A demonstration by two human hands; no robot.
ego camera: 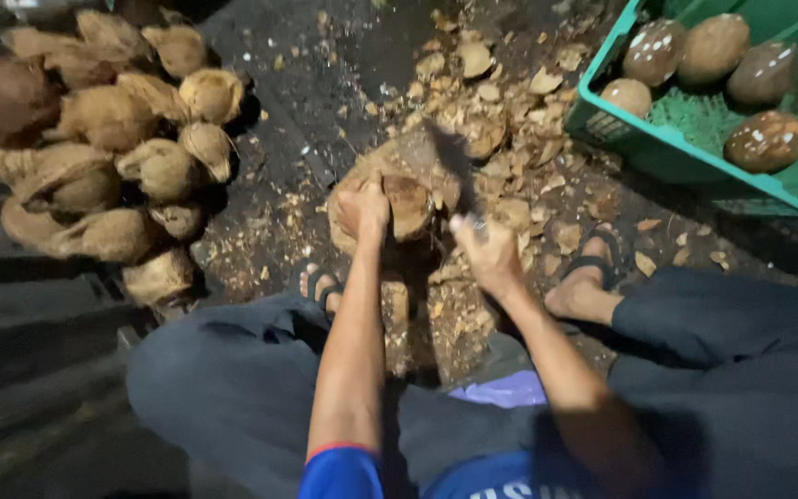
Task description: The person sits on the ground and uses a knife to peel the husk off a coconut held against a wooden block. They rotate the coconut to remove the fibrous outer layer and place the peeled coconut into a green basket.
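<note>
coconut (410, 205) sits on the chopping block (390, 171), at its near edge, on ground littered with husk chips (510, 120). left hand (363, 209), arm outstretched, clamps over it from above. right hand (484, 249), fingers curled, grips a blurred blade (454, 162) raised beside it.

No labels, signs or screens show here. The nearest thing to packaging is a green plastic crate (685, 162) at the far right, rectangular with perforated walls and an open top, standing on the ground and cut off by the edge.
</note>
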